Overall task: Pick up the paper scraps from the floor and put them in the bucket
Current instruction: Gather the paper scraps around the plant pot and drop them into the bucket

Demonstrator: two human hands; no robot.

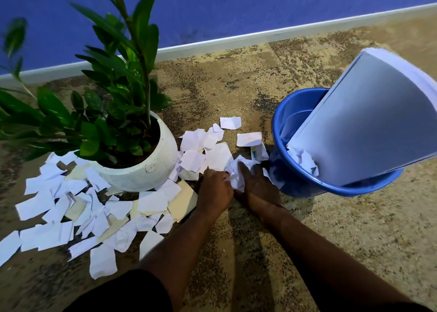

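- Left hand (214,188): low on the speckled tan carpet floor (331,229), fingers curled against a crumpled white paper wad (238,173).
- Right hand (256,188): pressed on the same wad from the other side, fingers bent around it; the wad sits bunched between both hands.
- Torn white and cream paper scraps (94,212): scattered over the floor left of the hands and around the pot; several more lie beyond the hands.
- Round blue plastic bucket (295,113): just right of the hands, crumpled paper inside; a thick white paper stack (369,122) leans in its mouth.
- Speckled white round planter (146,170) with green leafy plant (113,99): left of the hands; small round emblem, unreadable.
- Blue wall (236,4), white skirting.
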